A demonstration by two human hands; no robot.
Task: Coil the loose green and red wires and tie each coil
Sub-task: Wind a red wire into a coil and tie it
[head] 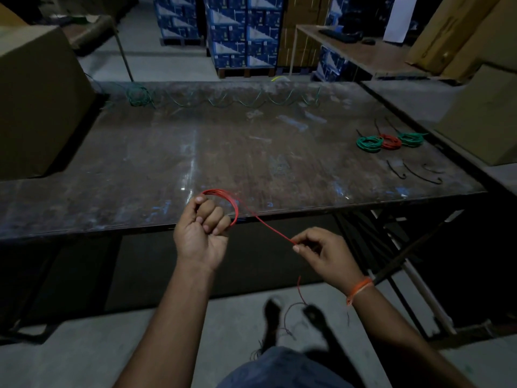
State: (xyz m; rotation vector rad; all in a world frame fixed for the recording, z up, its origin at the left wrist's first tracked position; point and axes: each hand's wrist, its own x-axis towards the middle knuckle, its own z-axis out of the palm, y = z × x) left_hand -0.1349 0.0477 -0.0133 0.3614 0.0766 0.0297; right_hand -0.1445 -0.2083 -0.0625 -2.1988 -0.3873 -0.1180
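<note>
The red wire [268, 226] is partly coiled. Several loops of it stand as a red coil [228, 201] above the near edge of the desk [195, 152], held in the left hand [202, 233], whose fingers [214, 217] are curled round the lower part of the loops. From the coil one strand runs down and right to the right hand [326, 252], which pinches it between thumb and forefinger; the other fingers of that hand are loosely bent. Below the right hand a loose tail of the wire hangs toward the floor [84, 354], where it appears to lie in slack curves near the person's feet; the light there is too dim to trace its end.

Step in hand, by judgement: winding the red wire, coil not yet tied. The next move calls for the right hand to carry the strand round onto the loops while the left keeps them together, and for the slack on the floor to feed without snagging.

Further out: three finished coils [390, 141], green, red and green, lie touching in a row at the far right of the desk. Nearer than these lie several black ties [419, 173], one of which will be needed. A loose green wire [223, 100] sprawls along the far edge, untouched. Cardboard boxes [36, 93] stand at far left.
</note>
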